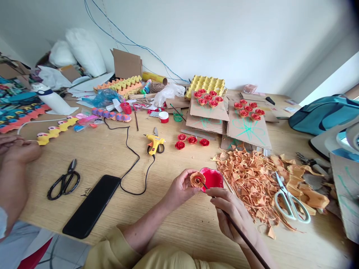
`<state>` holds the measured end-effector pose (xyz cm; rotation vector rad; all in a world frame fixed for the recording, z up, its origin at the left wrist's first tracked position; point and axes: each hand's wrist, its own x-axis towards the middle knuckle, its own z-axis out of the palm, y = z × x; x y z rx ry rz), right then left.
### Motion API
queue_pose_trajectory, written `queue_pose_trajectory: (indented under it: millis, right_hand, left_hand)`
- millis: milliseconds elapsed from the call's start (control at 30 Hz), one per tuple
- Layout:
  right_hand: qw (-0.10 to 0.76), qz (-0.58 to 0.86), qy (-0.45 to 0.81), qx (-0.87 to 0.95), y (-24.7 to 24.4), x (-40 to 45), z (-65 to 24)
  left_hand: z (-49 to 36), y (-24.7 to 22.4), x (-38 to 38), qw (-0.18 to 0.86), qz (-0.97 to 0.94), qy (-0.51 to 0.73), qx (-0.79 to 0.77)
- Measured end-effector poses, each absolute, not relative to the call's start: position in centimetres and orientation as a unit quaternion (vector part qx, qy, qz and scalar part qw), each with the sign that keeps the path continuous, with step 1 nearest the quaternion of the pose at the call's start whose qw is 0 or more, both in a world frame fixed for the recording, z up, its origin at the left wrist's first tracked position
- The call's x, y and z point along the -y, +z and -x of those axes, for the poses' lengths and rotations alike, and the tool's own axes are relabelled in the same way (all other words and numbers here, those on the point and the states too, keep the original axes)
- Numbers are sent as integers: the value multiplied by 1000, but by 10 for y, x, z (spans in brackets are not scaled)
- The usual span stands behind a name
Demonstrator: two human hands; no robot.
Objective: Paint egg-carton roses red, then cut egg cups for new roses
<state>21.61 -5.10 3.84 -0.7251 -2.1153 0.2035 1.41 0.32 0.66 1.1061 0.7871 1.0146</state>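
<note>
Between the fingers of my left hand [181,188] is an orange paper rose [197,180] with some red at its centre. My right hand [231,213] is closed round a long dark paintbrush [241,234], its tip touching the rose. Just behind both hands sits a small dish of red paint [212,178], partly covered by the rose and fingers. Several red-painted roses [192,139] lie on the table beyond the dish. To the right of my right hand spreads a heap of orange scraps [248,179].
White-handled scissors [290,203] rest on the scraps. Left are a phone [92,205], black scissors [64,181] and a yellow glue gun [154,145] with its cord. Cardboard sheets [246,132] at the back carry red roses. Another person's hands [21,149] rest at the far left.
</note>
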Motion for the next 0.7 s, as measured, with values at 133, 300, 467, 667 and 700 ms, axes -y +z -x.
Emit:
queue_pose_trajectory:
  millis: [133,300,467,667,700]
  right_hand:
    - [413,271,73,866,42,52,-215]
    - [418,245,83,871,44,54,-214]
    - [450,280,76,845,42,52,-214]
    - [420,265,72,865,43,54,-210]
    - [420,258,73,867,44,55,-209]
  left_hand:
    - [-14,4,-3,621,-533,445,-364]
    - [-13,2,-3,590,-557,440,-385]
    - [-13,6,-4,602,-541,442,-386]
    - [-13,9,-3,624,-521,450,-370]
    - [-12,9,-3,628,-516,452,-368]
